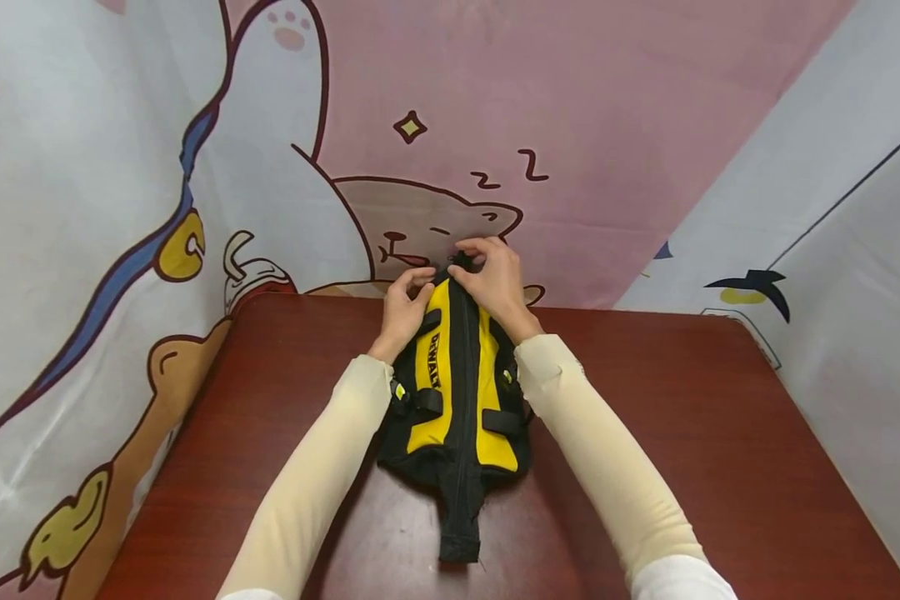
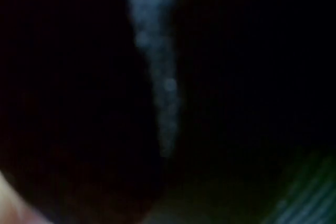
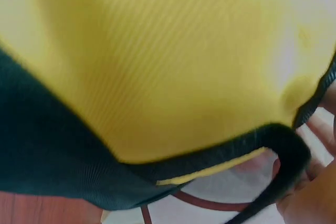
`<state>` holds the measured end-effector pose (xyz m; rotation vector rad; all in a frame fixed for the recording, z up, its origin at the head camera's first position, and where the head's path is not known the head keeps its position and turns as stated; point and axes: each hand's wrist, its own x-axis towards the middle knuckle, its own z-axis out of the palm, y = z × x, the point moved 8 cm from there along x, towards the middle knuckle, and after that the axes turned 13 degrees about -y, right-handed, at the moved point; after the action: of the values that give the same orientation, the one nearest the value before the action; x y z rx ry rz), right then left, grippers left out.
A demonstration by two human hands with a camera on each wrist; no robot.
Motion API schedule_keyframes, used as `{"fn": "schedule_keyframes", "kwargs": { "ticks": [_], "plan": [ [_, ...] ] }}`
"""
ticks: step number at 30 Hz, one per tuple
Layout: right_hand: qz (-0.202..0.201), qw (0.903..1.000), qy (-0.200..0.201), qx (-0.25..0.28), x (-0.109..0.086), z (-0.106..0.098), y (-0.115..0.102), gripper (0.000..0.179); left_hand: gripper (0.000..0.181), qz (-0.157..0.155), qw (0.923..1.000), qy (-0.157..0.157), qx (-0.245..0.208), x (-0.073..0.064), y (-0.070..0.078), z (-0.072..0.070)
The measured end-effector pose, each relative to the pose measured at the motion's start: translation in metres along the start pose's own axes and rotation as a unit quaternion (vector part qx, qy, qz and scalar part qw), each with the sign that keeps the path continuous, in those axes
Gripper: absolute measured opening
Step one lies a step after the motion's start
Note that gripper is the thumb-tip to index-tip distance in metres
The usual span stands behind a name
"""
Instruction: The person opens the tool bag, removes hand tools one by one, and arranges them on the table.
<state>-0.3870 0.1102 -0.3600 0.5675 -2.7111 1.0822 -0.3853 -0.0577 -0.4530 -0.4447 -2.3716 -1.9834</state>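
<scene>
A black and yellow DeWalt tool bag (image 1: 429,417) lies lengthwise on the table, its black zipper strip (image 1: 463,367) running along the top. At the bag's far end my right hand (image 1: 498,279) pinches the zipper end between thumb and fingers. My left hand (image 1: 405,310) holds the far left corner, thumb and forefinger curled at its edge. In the right wrist view, the yellow side panel (image 3: 184,77) fills most of the picture, with right-hand fingers (image 3: 310,198) at the lower right. The left wrist view is nearly black, with a grey strip of fabric showing.
The reddish-brown table (image 1: 645,433) extends on both sides of the bag. A cartoon-printed cloth (image 1: 585,100) hangs right behind the table's far edge and along both sides. The bag's black end tab (image 1: 459,546) points toward the near side.
</scene>
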Motion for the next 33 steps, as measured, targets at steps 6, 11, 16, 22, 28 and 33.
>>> {"fn": "schedule_keyframes", "kwargs": {
  "ticks": [6, 11, 16, 22, 28, 33],
  "plan": [
    [0.043, 0.999, 0.012, -0.004, 0.006, 0.0047, 0.0004, 0.031, 0.03, -0.004, 0.9999, 0.011, 0.0, 0.0018, -0.0016, -0.0008],
    [0.089, 0.9957, 0.005, -0.024, 0.0087, 0.0083, 0.0032, 0.027, 0.029, -0.009, 0.9997, 0.017, -0.015, 0.003, -0.0042, -0.0026],
    [0.115, 0.993, 0.007, -0.028, 0.0104, 0.0106, 0.0076, 0.02, 0.028, -0.016, 0.9993, 0.023, -0.023, 0.0039, -0.0058, -0.003],
    [0.116, 0.9928, 0.007, -0.029, 0.0109, 0.0098, 0.0077, 0.016, 0.028, -0.01, 0.9988, 0.036, -0.03, 0.0036, -0.006, -0.0041],
    [0.112, 0.9931, 0.015, -0.03, 0.0107, 0.0083, 0.0067, 0.014, 0.028, -0.012, 0.9986, 0.039, -0.034, 0.0041, -0.0078, -0.0041],
    [0.118, 0.9923, 0.023, -0.031, 0.01, 0.0079, 0.0049, 0.012, 0.028, -0.016, 0.9986, 0.04, -0.03, 0.0039, -0.0089, -0.0048]
  ]
}}
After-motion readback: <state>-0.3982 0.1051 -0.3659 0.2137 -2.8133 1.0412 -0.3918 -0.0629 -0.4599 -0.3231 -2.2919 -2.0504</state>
